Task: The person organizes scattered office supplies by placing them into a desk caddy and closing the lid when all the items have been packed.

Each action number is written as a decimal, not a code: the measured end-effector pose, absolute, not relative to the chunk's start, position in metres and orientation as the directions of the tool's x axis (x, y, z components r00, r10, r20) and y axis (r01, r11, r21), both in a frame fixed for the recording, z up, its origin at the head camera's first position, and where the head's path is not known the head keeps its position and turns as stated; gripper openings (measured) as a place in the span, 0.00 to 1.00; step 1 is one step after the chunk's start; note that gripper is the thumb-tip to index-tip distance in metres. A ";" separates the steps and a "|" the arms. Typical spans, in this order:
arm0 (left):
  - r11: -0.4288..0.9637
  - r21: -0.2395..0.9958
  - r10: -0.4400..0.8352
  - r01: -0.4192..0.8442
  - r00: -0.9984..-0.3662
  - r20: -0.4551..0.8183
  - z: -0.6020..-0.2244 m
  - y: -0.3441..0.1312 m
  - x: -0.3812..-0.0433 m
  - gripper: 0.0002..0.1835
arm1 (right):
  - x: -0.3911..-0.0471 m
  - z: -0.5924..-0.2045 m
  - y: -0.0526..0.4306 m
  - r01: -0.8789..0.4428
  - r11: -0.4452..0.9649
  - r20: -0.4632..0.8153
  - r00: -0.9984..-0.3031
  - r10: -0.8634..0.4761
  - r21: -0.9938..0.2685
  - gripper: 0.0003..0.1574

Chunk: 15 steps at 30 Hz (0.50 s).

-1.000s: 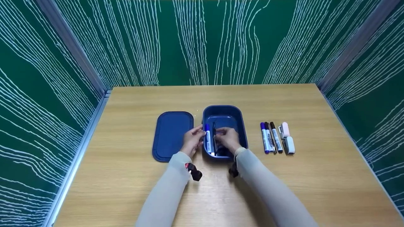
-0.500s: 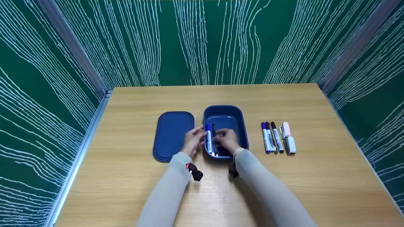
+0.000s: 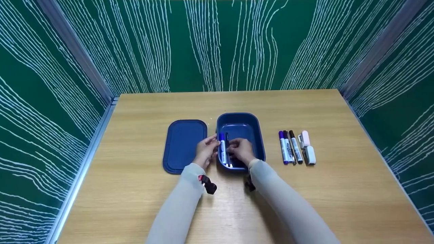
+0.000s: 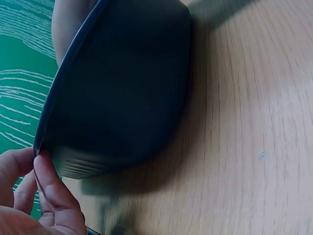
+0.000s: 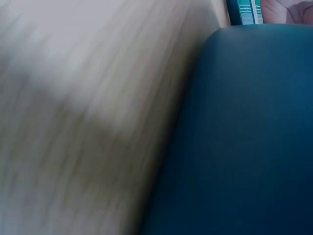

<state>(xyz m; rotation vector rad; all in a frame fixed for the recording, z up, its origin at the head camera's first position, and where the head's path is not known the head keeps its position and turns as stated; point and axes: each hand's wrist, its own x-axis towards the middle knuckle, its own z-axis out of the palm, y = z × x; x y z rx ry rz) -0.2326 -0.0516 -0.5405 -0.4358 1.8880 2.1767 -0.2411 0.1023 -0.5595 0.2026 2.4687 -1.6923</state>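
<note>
A dark blue box (image 3: 239,129) stands lidless near the middle of the table. My left hand (image 3: 205,151) pinches its left rim between thumb and fingers; the left wrist view shows this grip of the hand (image 4: 46,198) close up. Inside, along the left wall, lies a white marker with a blue cap (image 3: 222,149). Beside it is a slim black pen (image 3: 227,137), pinched by the fingertips of my right hand (image 3: 242,149), which reaches down into the box. In the right wrist view the box's outer wall (image 5: 244,132) hides most of that hand (image 5: 291,12).
The blue lid (image 3: 184,145) lies flat left of the box. To the right, several markers (image 3: 289,147) lie side by side, next to a pink-and-white piece (image 3: 304,139) and a pale blue one (image 3: 310,155). Green walls (image 3: 135,47) with white lines enclose the table.
My right hand has shifted slightly left with the black pen, which now lies straighter and closer beside the blue-capped marker. The left hand has kept its grip on the rim.
</note>
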 end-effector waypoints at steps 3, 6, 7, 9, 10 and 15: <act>-0.146 0.927 -0.034 -0.346 -0.935 -0.354 -0.540 -0.051 -0.232 0.24 | -0.241 -0.560 0.101 0.194 0.333 -0.199 -0.980 0.020 -0.923 0.18; -0.157 0.934 -0.038 -0.321 -0.943 -0.330 -0.541 -0.051 -0.231 0.23 | -0.242 -0.560 0.101 0.186 0.316 -0.190 -0.982 0.018 -0.930 0.18; -0.162 0.934 -0.038 -0.318 -0.944 -0.328 -0.541 -0.051 -0.232 0.23 | -0.242 -0.560 0.101 0.184 0.312 -0.189 -0.982 0.017 -0.932 0.18; -0.161 0.934 -0.041 -0.320 -0.943 -0.330 -0.542 -0.050 -0.232 0.23 | -0.242 -0.560 0.101 0.184 0.305 -0.187 -0.982 0.018 -0.934 0.17; -0.158 0.933 -0.041 -0.324 -0.942 -0.334 -0.542 -0.051 -0.232 0.23 | -0.242 -0.560 0.101 0.186 0.301 -0.190 -0.982 0.019 -0.935 0.17; -0.143 0.921 -0.018 -0.362 -0.930 -0.368 -0.536 -0.053 -0.229 0.25 | -0.241 -0.560 0.102 0.208 0.293 -0.214 -0.977 0.012 -0.933 0.17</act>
